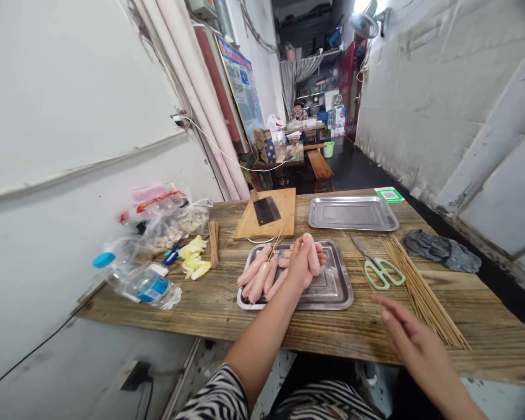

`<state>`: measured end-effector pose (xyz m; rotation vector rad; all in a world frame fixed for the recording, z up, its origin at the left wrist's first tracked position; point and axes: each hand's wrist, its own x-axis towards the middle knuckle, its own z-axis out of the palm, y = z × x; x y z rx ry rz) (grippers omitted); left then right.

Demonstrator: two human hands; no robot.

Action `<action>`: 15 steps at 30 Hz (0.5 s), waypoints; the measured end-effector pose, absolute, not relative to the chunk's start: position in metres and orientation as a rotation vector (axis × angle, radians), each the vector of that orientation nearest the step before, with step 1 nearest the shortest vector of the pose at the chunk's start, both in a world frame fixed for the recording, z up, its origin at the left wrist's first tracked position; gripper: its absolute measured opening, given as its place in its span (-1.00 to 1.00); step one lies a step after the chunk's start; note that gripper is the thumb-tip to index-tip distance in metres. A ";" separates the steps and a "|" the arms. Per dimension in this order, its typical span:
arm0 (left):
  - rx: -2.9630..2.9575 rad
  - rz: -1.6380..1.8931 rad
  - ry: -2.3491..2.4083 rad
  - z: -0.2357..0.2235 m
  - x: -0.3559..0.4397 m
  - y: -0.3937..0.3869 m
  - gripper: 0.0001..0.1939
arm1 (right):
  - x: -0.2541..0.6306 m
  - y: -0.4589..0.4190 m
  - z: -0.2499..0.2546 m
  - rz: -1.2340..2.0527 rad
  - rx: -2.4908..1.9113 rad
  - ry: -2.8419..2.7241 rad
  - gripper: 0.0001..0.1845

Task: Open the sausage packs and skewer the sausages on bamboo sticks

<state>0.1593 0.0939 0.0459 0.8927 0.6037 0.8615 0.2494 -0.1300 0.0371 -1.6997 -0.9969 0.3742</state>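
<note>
My left hand (pixel 299 265) is closed around a pale pink sausage (pixel 311 254), held over a metal tray (pixel 345 291). Several more sausages (pixel 259 281) lie on the tray's left side, some with thin wooden sticks poking out of their ends. Over the table's front right, my right hand (pixel 413 338) has its fingers stretched out and nothing visible in them. It is just left of a spread bundle of bamboo skewers (pixel 429 297). Scissors with pale green handles (pixel 382 273) lie beyond that hand, between tray and skewers.
Behind the tray, a cleaver (pixel 266 211) rests on a wooden cutting board (pixel 287 204). A second metal tray (pixel 353 213) sits at the back right, with a dark cloth-like bundle (pixel 441 251) nearer. Leftward are short sticks (pixel 214 244), leaves (pixel 194 256), a water bottle (pixel 153 288) and plastic bags (pixel 164 224).
</note>
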 end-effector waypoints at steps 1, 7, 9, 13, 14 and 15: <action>0.869 0.835 0.621 0.046 0.161 0.095 -0.56 | 0.239 -0.132 0.034 0.403 -1.685 -1.030 -0.54; 0.658 0.697 0.578 0.048 0.168 0.104 -0.68 | 0.201 -0.146 0.014 0.380 -1.639 -1.246 -0.62; 0.562 0.694 0.568 0.049 0.169 0.107 -0.76 | 0.196 -0.148 0.011 0.334 -1.618 -1.336 -0.63; 0.380 0.712 0.598 0.051 0.169 0.109 -0.81 | 0.192 -0.149 0.010 0.264 -1.572 -1.421 -0.60; 0.334 0.711 0.592 0.052 0.168 0.110 -0.78 | 0.192 -0.149 0.010 0.256 -1.576 -1.428 -0.59; 0.287 0.708 0.580 0.053 0.168 0.111 -0.74 | 0.192 -0.150 0.010 0.250 -1.586 -1.433 -0.59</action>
